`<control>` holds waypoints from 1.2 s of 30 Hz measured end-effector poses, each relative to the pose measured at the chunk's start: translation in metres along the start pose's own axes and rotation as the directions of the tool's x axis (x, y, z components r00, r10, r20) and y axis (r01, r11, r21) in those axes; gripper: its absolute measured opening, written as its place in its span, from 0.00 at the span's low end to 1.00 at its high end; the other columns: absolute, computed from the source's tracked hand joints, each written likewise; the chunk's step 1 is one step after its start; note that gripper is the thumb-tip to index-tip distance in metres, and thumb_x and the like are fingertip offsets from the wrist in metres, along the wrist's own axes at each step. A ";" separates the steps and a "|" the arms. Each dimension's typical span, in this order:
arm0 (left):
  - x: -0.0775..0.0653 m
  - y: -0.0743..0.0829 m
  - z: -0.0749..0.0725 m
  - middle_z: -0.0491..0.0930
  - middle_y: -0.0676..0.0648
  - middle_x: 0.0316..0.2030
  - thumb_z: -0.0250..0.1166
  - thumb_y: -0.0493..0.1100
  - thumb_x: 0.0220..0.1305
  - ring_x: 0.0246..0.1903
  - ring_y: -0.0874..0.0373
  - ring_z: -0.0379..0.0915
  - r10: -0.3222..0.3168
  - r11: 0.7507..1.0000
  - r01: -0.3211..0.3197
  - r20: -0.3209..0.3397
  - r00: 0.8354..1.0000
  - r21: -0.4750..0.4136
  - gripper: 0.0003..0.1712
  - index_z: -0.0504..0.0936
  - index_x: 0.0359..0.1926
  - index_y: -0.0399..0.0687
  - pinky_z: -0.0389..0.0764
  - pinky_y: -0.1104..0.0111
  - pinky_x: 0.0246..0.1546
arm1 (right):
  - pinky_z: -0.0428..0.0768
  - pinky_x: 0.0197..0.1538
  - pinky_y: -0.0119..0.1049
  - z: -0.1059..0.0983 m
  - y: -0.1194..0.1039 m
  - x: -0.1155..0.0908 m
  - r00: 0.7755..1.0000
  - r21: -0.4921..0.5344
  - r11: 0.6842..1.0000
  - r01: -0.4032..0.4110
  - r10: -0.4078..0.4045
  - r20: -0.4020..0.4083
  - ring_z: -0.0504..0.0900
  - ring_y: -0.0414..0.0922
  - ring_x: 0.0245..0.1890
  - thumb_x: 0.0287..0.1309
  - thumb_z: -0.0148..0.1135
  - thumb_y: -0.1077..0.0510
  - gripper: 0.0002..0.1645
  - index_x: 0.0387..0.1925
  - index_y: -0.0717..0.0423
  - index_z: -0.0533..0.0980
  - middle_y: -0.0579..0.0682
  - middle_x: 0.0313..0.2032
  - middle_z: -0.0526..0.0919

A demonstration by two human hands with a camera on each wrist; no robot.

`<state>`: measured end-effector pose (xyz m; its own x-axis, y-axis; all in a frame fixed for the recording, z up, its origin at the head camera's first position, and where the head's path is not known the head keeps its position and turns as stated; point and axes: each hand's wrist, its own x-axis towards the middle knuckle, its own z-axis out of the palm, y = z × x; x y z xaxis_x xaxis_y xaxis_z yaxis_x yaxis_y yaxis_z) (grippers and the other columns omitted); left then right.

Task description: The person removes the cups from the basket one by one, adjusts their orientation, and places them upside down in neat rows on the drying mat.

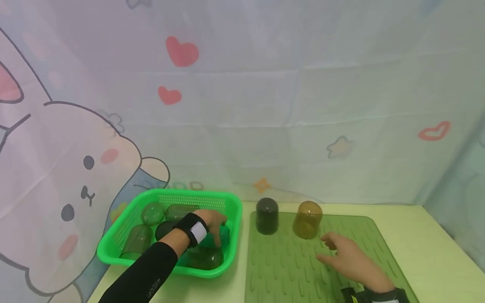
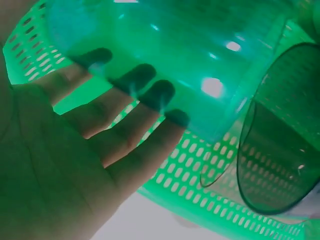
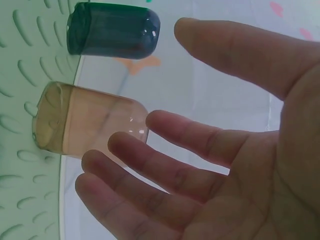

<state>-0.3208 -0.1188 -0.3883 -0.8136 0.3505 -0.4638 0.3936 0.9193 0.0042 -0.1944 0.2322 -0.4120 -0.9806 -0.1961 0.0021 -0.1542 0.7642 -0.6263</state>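
My left hand [image 1: 213,219] reaches into the green basket [image 1: 235,210] over a clear teal cup [image 1: 225,236] lying on its side. In the left wrist view its fairly straight fingers [image 2: 135,135] meet the teal cup [image 2: 190,50], and the fingertips show through the clear wall. The thumb is out of that view. My right hand [image 1: 350,259] hovers over the green mat [image 1: 284,269], fingers apart and holding nothing. An amber cup [image 1: 307,219] stands upside down just ahead of it. Left of that, a dark grey cup [image 1: 267,216] is also upside down on the mat.
Several other clear cups lie in the basket, among them a brownish one [image 1: 138,240], a round-ended green one [image 1: 153,213] and a dark olive one [image 1: 204,257]. A printed cloth [image 1: 242,147] hangs behind the pale table [image 1: 432,248].
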 end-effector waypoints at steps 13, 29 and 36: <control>-0.004 -0.011 0.013 0.73 0.46 0.57 0.79 0.46 0.42 0.52 0.51 0.72 -0.012 0.999 0.010 -0.061 0.998 -0.031 0.52 0.63 0.68 0.50 0.76 0.60 0.46 | 0.78 0.45 0.53 0.007 -0.006 0.002 0.998 0.002 0.999 0.054 -0.054 0.015 0.76 0.59 0.49 0.57 0.64 0.45 0.36 0.55 0.70 0.69 0.63 0.49 0.77; -0.050 -0.049 -0.010 0.72 0.41 0.56 0.72 0.47 0.50 0.47 0.51 0.74 0.054 0.945 -0.182 -0.420 0.906 -0.271 0.45 0.60 0.66 0.40 0.76 0.59 0.40 | 0.78 0.45 0.53 0.007 -0.017 0.009 0.995 0.005 0.995 0.095 -0.095 0.006 0.76 0.60 0.49 0.60 0.61 0.45 0.34 0.54 0.69 0.70 0.64 0.49 0.77; -0.057 -0.045 -0.005 0.68 0.39 0.60 0.72 0.49 0.52 0.56 0.46 0.69 0.021 0.917 -0.220 -0.512 0.858 -0.331 0.48 0.58 0.67 0.38 0.74 0.54 0.49 | 0.78 0.45 0.52 0.005 -0.019 0.012 0.992 -0.016 0.992 0.122 -0.122 0.004 0.76 0.59 0.49 0.59 0.62 0.43 0.33 0.53 0.67 0.71 0.62 0.50 0.77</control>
<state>-0.2946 -0.1796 -0.3581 -0.9094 0.4122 0.0559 0.3987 0.8254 0.3996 -0.2026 0.2119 -0.4038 -0.9539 -0.2907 0.0754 -0.2749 0.7441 -0.6088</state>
